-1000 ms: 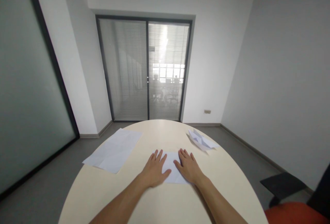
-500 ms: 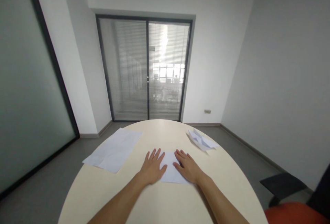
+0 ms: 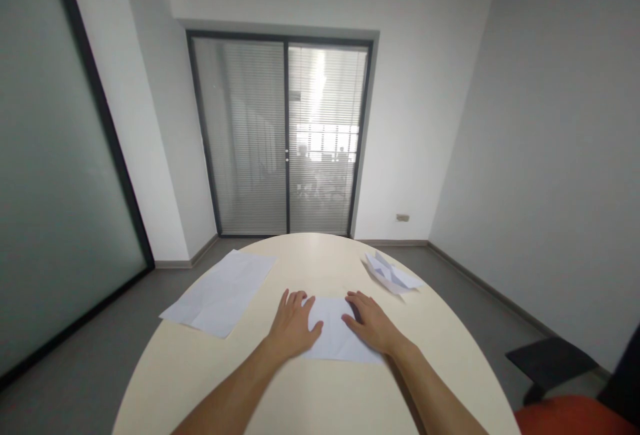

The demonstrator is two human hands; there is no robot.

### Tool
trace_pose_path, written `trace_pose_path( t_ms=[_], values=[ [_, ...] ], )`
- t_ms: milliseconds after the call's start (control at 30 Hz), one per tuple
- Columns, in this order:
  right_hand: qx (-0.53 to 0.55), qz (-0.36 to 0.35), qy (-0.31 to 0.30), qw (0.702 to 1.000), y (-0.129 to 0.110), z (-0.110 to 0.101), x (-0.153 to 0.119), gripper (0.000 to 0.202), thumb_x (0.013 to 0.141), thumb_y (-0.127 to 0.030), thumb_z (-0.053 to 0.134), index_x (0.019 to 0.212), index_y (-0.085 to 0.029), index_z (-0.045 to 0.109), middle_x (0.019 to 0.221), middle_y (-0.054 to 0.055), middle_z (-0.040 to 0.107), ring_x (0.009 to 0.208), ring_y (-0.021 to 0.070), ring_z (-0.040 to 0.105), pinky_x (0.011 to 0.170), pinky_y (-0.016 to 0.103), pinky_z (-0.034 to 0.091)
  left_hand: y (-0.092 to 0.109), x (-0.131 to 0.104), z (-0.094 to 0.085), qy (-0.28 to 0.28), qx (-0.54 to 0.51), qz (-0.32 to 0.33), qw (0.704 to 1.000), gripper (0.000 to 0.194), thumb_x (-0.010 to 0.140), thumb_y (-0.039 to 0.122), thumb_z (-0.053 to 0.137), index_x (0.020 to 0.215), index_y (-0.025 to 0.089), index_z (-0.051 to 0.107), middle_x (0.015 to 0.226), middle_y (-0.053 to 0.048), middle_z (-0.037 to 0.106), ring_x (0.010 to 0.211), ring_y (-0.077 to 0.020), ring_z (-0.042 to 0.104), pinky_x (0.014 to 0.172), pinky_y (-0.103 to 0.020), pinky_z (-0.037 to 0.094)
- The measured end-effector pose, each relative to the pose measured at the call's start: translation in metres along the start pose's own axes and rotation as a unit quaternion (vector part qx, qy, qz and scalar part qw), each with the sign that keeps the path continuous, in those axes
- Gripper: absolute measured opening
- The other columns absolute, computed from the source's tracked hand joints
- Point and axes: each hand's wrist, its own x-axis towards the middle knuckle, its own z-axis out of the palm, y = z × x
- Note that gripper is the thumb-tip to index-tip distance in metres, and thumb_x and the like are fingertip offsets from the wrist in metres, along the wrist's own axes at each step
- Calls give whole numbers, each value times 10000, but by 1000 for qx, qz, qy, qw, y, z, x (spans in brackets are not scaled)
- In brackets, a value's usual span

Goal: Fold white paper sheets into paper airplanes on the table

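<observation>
One white sheet (image 3: 333, 338) lies between left grip (image 3: 293, 328) and right grip (image 3: 373, 326), both loosely spread.

Tabletop (image 3: 313, 258) free beyond middle sheet (image 3: 333, 336) (folded paper (image 3: 393, 275) obstructs right)

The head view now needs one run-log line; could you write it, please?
left hand: at middle paper, left side; right hand: at its right side; larger sheet: left; folded paper: right
</observation>
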Motion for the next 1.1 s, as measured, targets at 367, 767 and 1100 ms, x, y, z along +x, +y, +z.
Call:
trace_pose_path(
  t_ms=[367,767,1100],
  values=[
    [58,-69,38,995,-5,-3,3,478,852,-428,567,1250,-166,608,1266,125,623,1185,274,536,1061,411,390,-5,0,1,-81,-29,37,996,647,904,511,392,1475,211,343,1545,-80,316,1423,-293,234,1180,-477,98],
    [92,-76,68,991,-12,-9,3,413,841,-270,546,1239,-188,619,1186,102,612,1109,236,565,1022,352,410,-3,-2,-1,-63,-30,42,997,672,891,491,442,1478,185,328,1516,-118,357,1406,-265,271,1181,-450,105],
    [134,-91,91,983,-11,-7,7,367,857,-167,455,1153,-218,665,1153,78,628,1065,202,595,988,339,441,-9,8,9,39,-21,42,998,492,894,256,471,1378,181,428,1239,-102,543,1198,-244,466,1146,-438,208]
  ],
)
